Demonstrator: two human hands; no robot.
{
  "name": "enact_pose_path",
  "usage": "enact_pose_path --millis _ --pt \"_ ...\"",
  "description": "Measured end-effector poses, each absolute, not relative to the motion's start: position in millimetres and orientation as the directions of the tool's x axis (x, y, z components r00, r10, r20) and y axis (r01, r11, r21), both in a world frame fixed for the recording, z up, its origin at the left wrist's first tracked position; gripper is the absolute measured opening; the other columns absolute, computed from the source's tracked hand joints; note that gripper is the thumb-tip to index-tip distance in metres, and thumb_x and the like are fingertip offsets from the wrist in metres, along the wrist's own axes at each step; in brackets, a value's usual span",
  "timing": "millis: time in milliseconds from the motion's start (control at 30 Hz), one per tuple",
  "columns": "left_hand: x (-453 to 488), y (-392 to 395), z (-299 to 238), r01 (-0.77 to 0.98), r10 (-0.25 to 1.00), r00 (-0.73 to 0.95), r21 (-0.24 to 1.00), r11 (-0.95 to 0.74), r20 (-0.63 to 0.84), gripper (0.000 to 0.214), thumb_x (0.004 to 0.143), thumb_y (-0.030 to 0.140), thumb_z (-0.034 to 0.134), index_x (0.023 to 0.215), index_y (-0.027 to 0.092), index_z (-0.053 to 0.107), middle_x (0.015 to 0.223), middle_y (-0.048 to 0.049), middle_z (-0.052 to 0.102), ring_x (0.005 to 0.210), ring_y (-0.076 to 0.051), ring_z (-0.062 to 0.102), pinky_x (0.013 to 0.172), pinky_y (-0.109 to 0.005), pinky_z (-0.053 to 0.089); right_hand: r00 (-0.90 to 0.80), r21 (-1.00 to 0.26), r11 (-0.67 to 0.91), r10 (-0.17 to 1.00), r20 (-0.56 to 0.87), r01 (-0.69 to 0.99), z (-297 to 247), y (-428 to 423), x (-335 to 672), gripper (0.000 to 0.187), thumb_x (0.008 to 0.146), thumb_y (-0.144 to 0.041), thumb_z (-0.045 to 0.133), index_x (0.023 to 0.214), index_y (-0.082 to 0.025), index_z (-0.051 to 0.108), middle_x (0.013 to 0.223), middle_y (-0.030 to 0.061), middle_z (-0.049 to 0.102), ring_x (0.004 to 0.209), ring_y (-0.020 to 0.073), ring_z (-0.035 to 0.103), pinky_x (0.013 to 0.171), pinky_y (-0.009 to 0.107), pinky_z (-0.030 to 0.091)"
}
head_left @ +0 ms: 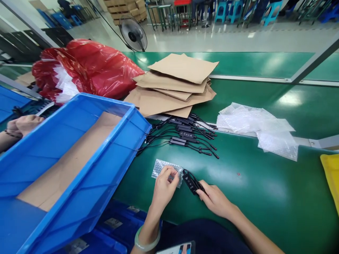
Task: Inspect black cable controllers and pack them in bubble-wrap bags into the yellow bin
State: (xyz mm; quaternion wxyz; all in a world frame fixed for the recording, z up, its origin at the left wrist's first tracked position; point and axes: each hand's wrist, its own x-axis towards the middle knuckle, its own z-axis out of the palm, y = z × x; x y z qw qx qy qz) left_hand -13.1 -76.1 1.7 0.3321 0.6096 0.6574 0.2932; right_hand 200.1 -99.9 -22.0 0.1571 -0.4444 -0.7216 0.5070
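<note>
Two hands work before you: your right hand (pixel 218 201) clasps a flat black plastic controller with looped cable (pixel 189 183), just beside the clear bubble-wrap pouch (pixel 159 168) your left hand (pixel 162 187) pinches. Bagging seems in hand; the next move calls for a spread pouch mouth. Beyond lie black cabled controllers (pixel 186 134), then stacked brown paper sheets (pixel 174 84).

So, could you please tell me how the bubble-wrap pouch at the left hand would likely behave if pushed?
The bubble-wrap pouch is probably floppy, since it looks crumpled near the left hand. It seems likely light for its size, being thin, clear bubbled film. Its glossy surface might slide easily on the smooth green table.
</note>
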Motion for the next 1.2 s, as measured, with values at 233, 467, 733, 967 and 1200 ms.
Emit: enact_pose_path --millis 233,467,733,967,1200 --pt "-4 -74 16 0.624 1.0 0.022 0.781 -0.013 -0.001 0.016 0.087 0.022 0.048 0.072 0.018 0.053 0.088 -0.0017 0.053 0.066 -0.01 0.054 0.054 -0.021 0.045 -0.575 -0.853 0.144 0.792 -0.206 0.503 -21 -101 199 0.018 0.099 -0.032 0.03 0.086 -0.023 0.039 0.066 -0.003 0.048 0.057 0.0169 0.049 0.055 0.026 0.027" --pt "11 -85 22 0.644 0.974 0.208 0.737 -0.203 0.087 0.011 0.087 0.015 0.047 0.078 0.019 0.053 0.09 -0.0034 0.053 0.079 -0.014 0.055 0.066 -0.024 0.046 -0.576 -0.804 0.18 0.785 -0.23 0.566 -19 -101 200 0.018 0.1 -0.03 0.03 0.086 -0.023 0.038 0.065 -0.0031 0.047 0.058 0.0182 0.051 0.054 0.027 0.026" --pt "22 -88 25 0.597 0.933 0.356 0.756 -0.268 0.049 0.013 0.085 0.011 0.045 0.078 0.019 0.052 0.091 -0.0046 0.054 0.082 -0.015 0.055 0.071 -0.026 0.046 -0.503 -0.895 0.021 0.833 -0.23 0.445 -17 -103 203 0.013 0.095 -0.031 0.042 0.088 -0.021 0.044 0.066 -0.0035 0.048 0.058 0.0157 0.049 0.055 0.025 0.034" --pt "16 -81 36 0.532 0.955 0.296 0.834 -0.147 -0.021 0.012 0.084 0.014 0.047 0.076 0.019 0.054 0.09 -0.0041 0.054 0.078 -0.014 0.054 0.066 -0.023 0.045 -0.419 -0.958 -0.214 0.865 -0.277 0.193 -24 -99 204 0.018 0.088 -0.037 0.052 0.085 -0.019 0.052 0.066 -0.0028 0.05 0.059 0.0135 0.052 0.057 0.024 0.044" --pt "37 -89 42 0.395 0.885 0.462 0.907 -0.146 -0.058 0.013 0.084 0.011 0.048 0.075 0.018 0.055 0.087 -0.0038 0.056 0.079 -0.014 0.055 0.069 -0.023 0.044 -0.258 -0.98 -0.187 0.946 -0.197 0.064 -31 -101 200 0.027 0.082 -0.031 0.056 0.105 -0.021 0.045 0.091 0.0032 0.059 0.069 0.0157 0.057 0.063 0.027 0.047"
